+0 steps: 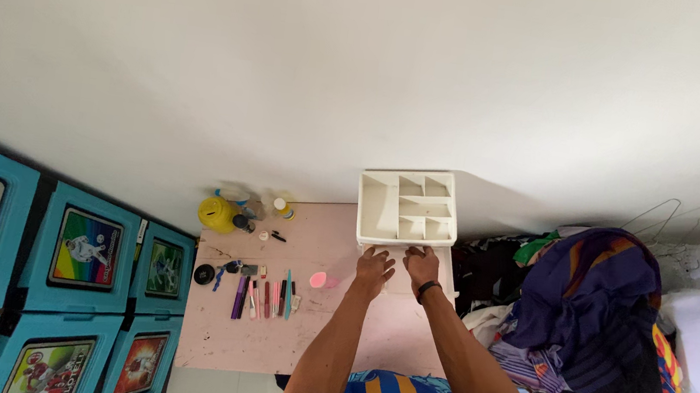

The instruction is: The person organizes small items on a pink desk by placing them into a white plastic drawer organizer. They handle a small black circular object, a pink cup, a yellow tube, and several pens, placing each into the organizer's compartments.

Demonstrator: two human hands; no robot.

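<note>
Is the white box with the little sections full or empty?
Empty. Every section of the white organizer shows only bare white bottom. Both hands, left and right, sit at its near edge.

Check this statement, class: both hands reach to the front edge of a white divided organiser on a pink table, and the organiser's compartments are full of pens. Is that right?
Not quite. In the head view the white divided organiser has empty compartments; the pens lie in a row on the pink table, left of it. The left hand and right hand do reach its front edge.
</note>
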